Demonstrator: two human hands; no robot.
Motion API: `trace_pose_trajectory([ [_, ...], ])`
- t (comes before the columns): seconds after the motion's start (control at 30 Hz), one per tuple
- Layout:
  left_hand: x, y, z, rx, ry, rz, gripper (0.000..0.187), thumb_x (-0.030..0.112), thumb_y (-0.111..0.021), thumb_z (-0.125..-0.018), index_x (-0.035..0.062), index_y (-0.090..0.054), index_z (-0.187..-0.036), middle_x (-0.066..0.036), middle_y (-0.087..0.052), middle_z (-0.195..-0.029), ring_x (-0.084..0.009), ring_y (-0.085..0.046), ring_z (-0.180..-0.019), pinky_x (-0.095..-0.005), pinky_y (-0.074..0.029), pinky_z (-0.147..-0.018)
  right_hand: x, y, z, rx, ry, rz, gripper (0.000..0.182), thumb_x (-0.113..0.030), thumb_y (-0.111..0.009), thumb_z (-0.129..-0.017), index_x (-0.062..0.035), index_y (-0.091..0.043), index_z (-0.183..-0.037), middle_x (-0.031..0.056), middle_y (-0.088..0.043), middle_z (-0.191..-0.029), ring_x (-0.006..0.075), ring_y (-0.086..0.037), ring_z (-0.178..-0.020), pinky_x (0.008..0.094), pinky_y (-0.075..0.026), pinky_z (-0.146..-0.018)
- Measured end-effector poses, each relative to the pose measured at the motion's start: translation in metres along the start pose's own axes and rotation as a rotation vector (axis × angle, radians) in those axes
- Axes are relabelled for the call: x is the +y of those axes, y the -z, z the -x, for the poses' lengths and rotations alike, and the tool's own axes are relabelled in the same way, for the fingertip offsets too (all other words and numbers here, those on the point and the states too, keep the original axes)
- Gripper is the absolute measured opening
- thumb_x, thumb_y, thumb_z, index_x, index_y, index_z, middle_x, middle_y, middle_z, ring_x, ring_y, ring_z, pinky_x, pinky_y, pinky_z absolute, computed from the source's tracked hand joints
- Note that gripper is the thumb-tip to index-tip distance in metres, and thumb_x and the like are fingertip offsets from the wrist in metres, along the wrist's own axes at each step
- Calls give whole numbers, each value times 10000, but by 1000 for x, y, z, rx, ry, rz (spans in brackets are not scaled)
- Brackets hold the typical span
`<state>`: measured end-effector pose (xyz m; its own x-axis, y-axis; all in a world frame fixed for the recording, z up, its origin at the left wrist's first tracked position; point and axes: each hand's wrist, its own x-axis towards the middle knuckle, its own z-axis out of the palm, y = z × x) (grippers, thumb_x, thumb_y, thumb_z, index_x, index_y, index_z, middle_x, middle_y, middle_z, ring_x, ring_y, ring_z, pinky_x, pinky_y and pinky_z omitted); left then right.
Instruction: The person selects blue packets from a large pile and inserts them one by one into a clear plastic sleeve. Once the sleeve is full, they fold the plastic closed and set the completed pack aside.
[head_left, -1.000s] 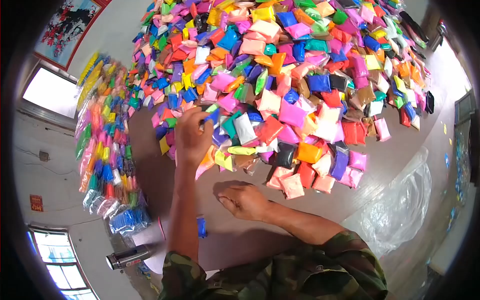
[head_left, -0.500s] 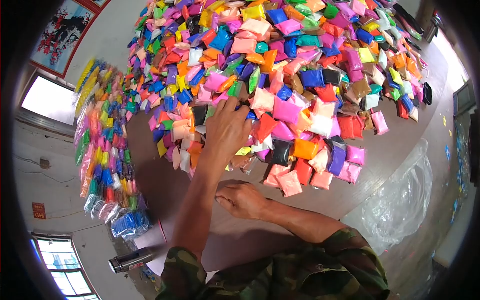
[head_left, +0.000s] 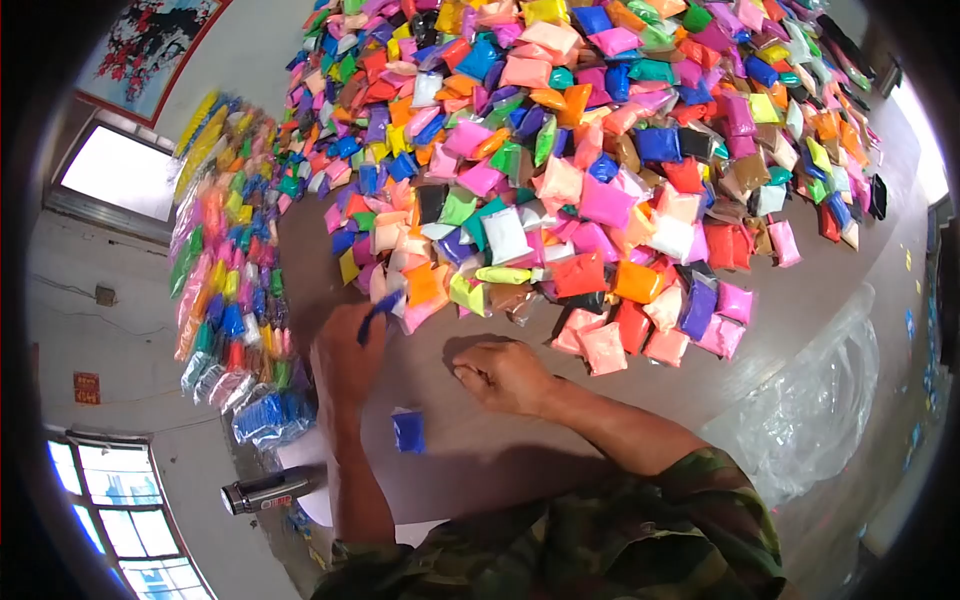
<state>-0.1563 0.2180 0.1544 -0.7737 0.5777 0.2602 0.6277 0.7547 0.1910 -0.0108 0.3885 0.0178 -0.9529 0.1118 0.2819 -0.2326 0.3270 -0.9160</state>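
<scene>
My left hand (head_left: 348, 350) is over the table (head_left: 440, 480), left of the pile, with a blue packet (head_left: 378, 316) at its fingers. Below and to the right of it, a separate blue packet (head_left: 408, 431) lies on the tabletop. My right hand (head_left: 500, 375) rests near the pile's lower edge with its fingers curled in; whatever they may hold is hidden. Ahead spreads a large heap of small colored packets (head_left: 606, 202), among them a white packet (head_left: 508, 235) and a red packet (head_left: 578, 275).
Bundled colored packets (head_left: 225, 270) stretch along the left side. A dark cylindrical flask (head_left: 272, 490) lies at the lower left. Crumpled clear plastic (head_left: 800, 420) covers part of the right side.
My left hand has moved from the pile back toward the left, now with a blue packet. Another blue packet now lies on the table. My right hand has barely shifted.
</scene>
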Motion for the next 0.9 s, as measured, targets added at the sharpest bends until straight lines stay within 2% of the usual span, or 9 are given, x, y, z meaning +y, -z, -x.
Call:
trace_pose_trajectory([
  [0.13, -34, -13, 48, -162, 41, -188, 224, 208, -760, -927, 57, -778, -1093, -149, -758, -1105, -384, -741, -994, -480, -589, -888, -5, 2, -1, 47, 45, -35, 121, -140, -679, -952, -36, -690, -1014, 199, -727, -966, 442, -701, -944, 554, -562, -824],
  [0.23, -35, -13, 60, -227, 4, -121, 278, 229, -802, -900, 62, -796, -1122, -151, -773, -1124, -349, -754, -985, -462, -595, -893, -2, 2, 0, 51, 53, -42, 109, -125, -679, -947, -30, -684, -1001, 201, -720, -948, 444, -697, -932, 552, -561, -814],
  [0.33, -29, -8, 53, -238, 69, -116, 274, 232, -803, -906, 59, -802, -1118, -151, -777, -1134, -331, -764, -977, -445, -598, -891, 3, -1, -1, 74, 120, -69, 94, -105, -685, -940, -26, -685, -990, 200, -714, -935, 439, -696, -919, 545, -561, -803],
  [0.43, -40, -3, 41, -184, 124, -83, 297, 264, -775, -923, 86, -796, -1160, -139, -774, -1127, -351, -740, -1064, -462, -589, -920, 5, -2, -3, 84, 131, -66, 85, -93, -694, -933, -24, -688, -983, 197, -710, -922, 434, -693, -903, 537, -560, -796],
  [0.53, -49, -18, 41, -252, 173, 22, 318, 254, -799, -926, 54, -791, -1172, -160, -775, -1173, -313, -762, -967, -422, -596, -889, 7, -4, -4, 102, 137, -69, 81, -92, -701, -933, -24, -684, -973, 197, -702, -907, 436, -684, -889, 536, -557, -790],
  [0.63, -47, -45, 54, -193, 43, 105, 311, 239, -801, -915, 49, -787, -1161, -170, -763, -1199, -322, -748, -1008, -422, -594, -900, 4, -2, -3, 69, 89, -50, 77, -89, -700, -932, -27, -687, -976, 196, -709, -914, 431, -689, -897, 531, -559, -795],
  [0.73, -47, -44, 58, -338, 88, 80, 299, 232, -805, -905, 47, -785, -1138, -171, -754, -1190, -328, -736, -1058, -426, -591, -910, 7, -3, -3, 76, 100, -65, 90, -105, -696, -934, -30, -693, -983, 196, -718, -929, 422, -702, -917, 528, -564, -809],
  [0.83, -54, -36, 63, -358, 90, 45, 298, 230, -820, -887, 44, -781, -1116, -167, -754, -1134, -340, -734, -1054, -440, -589, -907, 8, -7, -2, 75, 98, -31, 103, -122, -687, -938, -32, -697, -986, 189, -728, -959, 420, -711, -941, 527, -571, -826],
  [0.9, -43, -33, 55, -259, -4, -32, 292, 240, -810, -902, 53, -786, -1126, -162, -753, -1131, -358, -731, -1050, -454, -582, -919, 9, -6, -2, 82, 113, -21, 110, -125, -683, -939, -32, -701, -993, 184, -732, -977, 422, -713, -951, 534, -572, -838],
])
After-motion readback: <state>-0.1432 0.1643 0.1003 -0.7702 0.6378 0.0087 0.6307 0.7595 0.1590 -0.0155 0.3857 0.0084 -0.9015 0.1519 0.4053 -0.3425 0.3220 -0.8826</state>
